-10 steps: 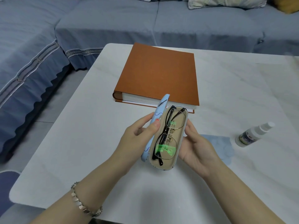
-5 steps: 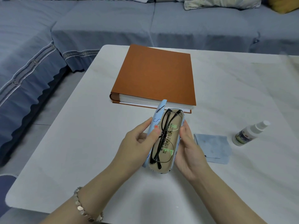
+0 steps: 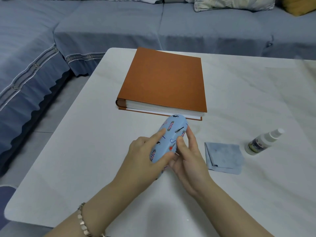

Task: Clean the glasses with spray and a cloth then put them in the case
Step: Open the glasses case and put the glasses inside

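A light blue glasses case (image 3: 171, 134), printed with small barber poles, combs and moustaches, sits closed just below the centre of the frame, held between two bare hands over a white table (image 3: 82, 151). The case is tilted, its far end pointing toward the upper right and nearly meeting the near edge of a large book. Its lower end is hidden behind the hands, and whether it touches the table cannot be told. The glasses themselves are not visible; the lid covers whatever is inside.

The left hand (image 3: 145, 156) comes up from the lower left, index finger stretched along the top of the lid and thumb pressed across the near end, so the fingers are clamped on the case. A metal link bracelet (image 3: 82, 221) circles that wrist, partly cut off by the bottom edge. The right hand (image 3: 188, 158) comes from the lower right, thumb resting on the lid beside a small red dot, the other fingers curled around the far side and underside, also gripping the case. Their tips are mostly hidden.

To the right of the hands a folded pale blue cloth (image 3: 224, 157) lies flat on the table. Further right a small white spray bottle (image 3: 263, 141) lies on its side, its label too blurred to read. Above the case lies a thick book (image 3: 164, 81) with an orange-brown cover. A blue-covered sofa (image 3: 119, 24) fills the top and left of the frame, with cushions cut off along the upper edge.
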A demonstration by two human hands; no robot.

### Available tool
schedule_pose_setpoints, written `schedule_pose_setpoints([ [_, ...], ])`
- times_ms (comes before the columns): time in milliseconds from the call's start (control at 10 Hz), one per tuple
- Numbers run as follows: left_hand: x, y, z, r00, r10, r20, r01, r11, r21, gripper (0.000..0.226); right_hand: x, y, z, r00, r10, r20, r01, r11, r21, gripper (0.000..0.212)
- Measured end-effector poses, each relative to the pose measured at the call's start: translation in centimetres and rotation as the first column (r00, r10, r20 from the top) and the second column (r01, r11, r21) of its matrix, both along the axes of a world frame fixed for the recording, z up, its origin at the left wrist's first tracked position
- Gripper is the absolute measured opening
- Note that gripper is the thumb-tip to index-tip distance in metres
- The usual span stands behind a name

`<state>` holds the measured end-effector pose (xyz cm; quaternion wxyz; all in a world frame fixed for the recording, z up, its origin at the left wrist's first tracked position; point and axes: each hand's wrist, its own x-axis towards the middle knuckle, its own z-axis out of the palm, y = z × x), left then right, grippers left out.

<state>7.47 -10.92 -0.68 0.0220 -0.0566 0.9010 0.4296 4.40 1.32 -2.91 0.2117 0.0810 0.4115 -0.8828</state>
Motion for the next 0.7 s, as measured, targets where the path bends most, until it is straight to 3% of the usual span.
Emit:
schedule_pose_setpoints([
  [100, -1.0, -1.6, 0.0, 0.998, -0.034, -0.049, 0.023, 0.979, -0.203, 0.060, -0.9, 0.5, -0.3, 0.998, 0.049, -0.043, -0.036, 0.963, 0.268, 0.036],
  [200, -3.0, -3.8, -1.1, 0.999, 0.008, -0.035, -0.021, 0.919, -0.394, 0.063, -2.1, 1.0, -0.2, 0.978, 0.188, -0.093, -0.082, 0.749, 0.658, 0.031],
  [300, -4.4, -5.3, -2.3, 0.997, -0.042, -0.065, 0.002, 0.858, -0.514, 0.055, -2.7, 1.7, -0.4, 0.960, 0.264, -0.090, -0.084, 0.582, 0.809, 0.027],
  [400, -5.1, -6.0, -3.1, 0.997, -0.078, -0.004, 0.062, 0.828, -0.557, 0.067, -3.2, 2.6, -0.7, 0.924, 0.383, -0.021, -0.144, 0.397, 0.906, 0.024],
  [500, -4.9, -6.2, -3.2, 1.000, -0.024, 0.015, 0.028, 0.856, -0.517, 0.073, -3.4, 3.3, -1.2, 0.898, 0.440, 0.015, -0.170, 0.317, 0.933, 0.015],
  [700, -4.7, -5.3, -2.4, 0.999, -0.026, 0.027, 0.036, 0.869, -0.493, 0.051, -3.6, 3.9, -0.7, 0.866, 0.499, 0.038, -0.160, 0.203, 0.966, 0.023],
])
